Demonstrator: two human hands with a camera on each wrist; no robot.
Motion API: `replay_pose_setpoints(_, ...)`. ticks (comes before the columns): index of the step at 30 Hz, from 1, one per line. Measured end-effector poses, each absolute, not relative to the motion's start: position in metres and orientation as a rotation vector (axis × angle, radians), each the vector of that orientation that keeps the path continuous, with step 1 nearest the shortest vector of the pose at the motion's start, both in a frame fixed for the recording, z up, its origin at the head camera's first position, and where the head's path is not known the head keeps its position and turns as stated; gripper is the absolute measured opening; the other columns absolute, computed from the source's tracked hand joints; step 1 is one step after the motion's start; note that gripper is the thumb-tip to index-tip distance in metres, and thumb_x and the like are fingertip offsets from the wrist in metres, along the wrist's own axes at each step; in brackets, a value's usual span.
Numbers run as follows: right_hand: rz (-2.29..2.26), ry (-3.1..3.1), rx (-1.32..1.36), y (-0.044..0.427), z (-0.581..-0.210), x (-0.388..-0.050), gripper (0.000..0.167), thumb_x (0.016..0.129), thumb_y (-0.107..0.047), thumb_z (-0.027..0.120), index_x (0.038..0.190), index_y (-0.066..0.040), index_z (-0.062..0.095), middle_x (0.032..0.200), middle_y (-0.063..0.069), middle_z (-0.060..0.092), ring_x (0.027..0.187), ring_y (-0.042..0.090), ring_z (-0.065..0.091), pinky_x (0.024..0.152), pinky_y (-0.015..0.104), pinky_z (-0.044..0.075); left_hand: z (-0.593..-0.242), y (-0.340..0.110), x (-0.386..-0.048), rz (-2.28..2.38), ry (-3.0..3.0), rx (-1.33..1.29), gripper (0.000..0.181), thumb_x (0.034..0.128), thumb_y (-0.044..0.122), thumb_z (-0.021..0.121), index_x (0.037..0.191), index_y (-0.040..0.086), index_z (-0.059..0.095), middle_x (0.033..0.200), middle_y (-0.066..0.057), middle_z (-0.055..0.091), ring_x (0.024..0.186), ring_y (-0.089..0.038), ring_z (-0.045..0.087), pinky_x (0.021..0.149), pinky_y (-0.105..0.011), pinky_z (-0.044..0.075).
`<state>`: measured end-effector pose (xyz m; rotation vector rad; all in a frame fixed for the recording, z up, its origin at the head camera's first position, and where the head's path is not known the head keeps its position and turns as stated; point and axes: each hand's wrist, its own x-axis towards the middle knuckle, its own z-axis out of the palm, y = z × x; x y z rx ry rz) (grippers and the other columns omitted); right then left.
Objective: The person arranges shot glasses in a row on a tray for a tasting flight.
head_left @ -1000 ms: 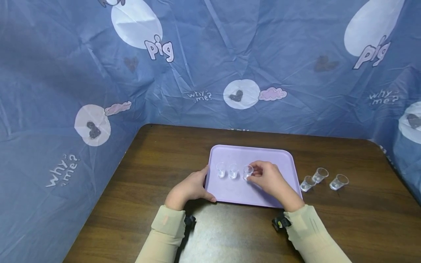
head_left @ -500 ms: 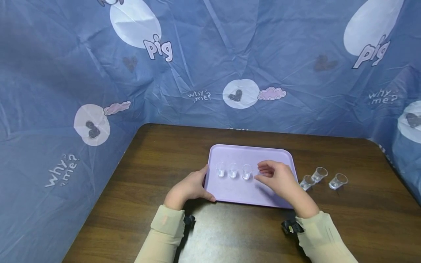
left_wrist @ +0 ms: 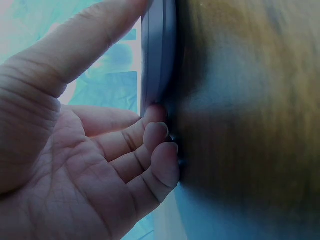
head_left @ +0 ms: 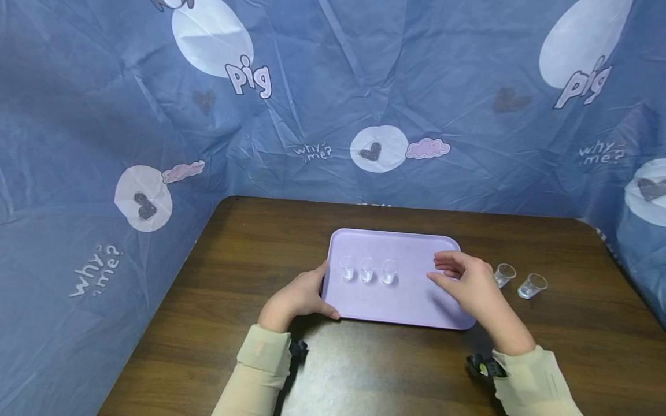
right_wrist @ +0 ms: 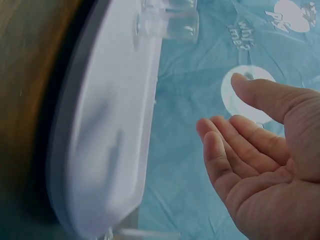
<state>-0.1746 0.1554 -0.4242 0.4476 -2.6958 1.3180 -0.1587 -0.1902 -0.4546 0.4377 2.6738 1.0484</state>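
Lower centre, the left hand (head_left: 299, 297) grips the lilac rectangular tray (head_left: 385, 303) at its corner; right of centre, the nearer right hand (head_left: 472, 283) has parted, unladen fingers; just rightward, clear tapered cups (head_left: 532, 286) stand upright on the brown wooden bench (head_left: 250, 260).

We counted one lilac tray (head_left: 385, 303), one wooden table (head_left: 250, 254), three clear cups (head_left: 367, 271) on the tray and two loose cups (head_left: 532, 286) in view to its right (one partly behind the right hand (head_left: 465, 284)), two hands (head_left: 299, 297), two sleeves (head_left: 255, 370) and, on the blue cloth (head_left: 307, 104), two pink clouds (head_left: 428, 148)
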Motion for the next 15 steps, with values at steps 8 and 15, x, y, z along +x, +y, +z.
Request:
replay_pose_setpoints(8,1.283,-2.641,0.406,0.176,-0.421,-0.168,0.038,0.084,-0.005,0.084,0.117,0.004,0.069,0.105,0.018,0.073,0.097,0.034,0.070,0.079,0.022,0.054,-0.455,-0.191,-0.159,1.026,2.674,0.411,0.116,0.0606,0.022,0.101,0.153,-0.002,0.035,0.125,-0.020,0.063,0.110,-0.029,0.060,0.097,-0.045,0.046)
replay_pose_setpoints(15,1.219,-2.630,0.320,0.194,-0.414,-0.162,0.042,0.083,-0.007,0.086,0.119,0.005,0.069,0.104,0.019,0.072,0.095,0.033,0.070,0.074,0.012,0.050,-0.454,-0.190,-0.158,1.040,2.665,0.401,0.117,0.0608,0.021,0.101,0.154,-0.001,0.033,0.127,-0.020,0.062,0.111,-0.029,0.059,0.098,-0.045,0.046)
